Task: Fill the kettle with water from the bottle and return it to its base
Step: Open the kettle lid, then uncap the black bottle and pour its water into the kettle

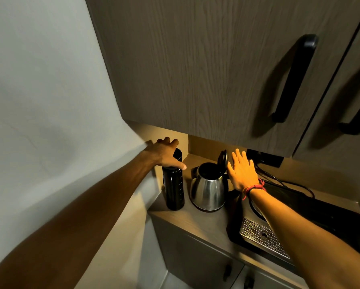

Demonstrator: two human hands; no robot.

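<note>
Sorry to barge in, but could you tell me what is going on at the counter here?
A person is getting ready to fill a kettle. The left hand rests on top of the upright black bottle, though whether the grip has closed is unclear. The right hand is open beside the steel kettle, whose lid is flipped up. The kettle stands on the counter; no water is being poured.

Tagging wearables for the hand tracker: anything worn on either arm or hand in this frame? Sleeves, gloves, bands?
Both forearms are bare, with no sleeves in view and no gloves. The right hand has red and orange thread bands wound round the wrist, loose ends trailing. The left hand and its wrist show no band or watch. No rings can be made out on either hand.
</note>
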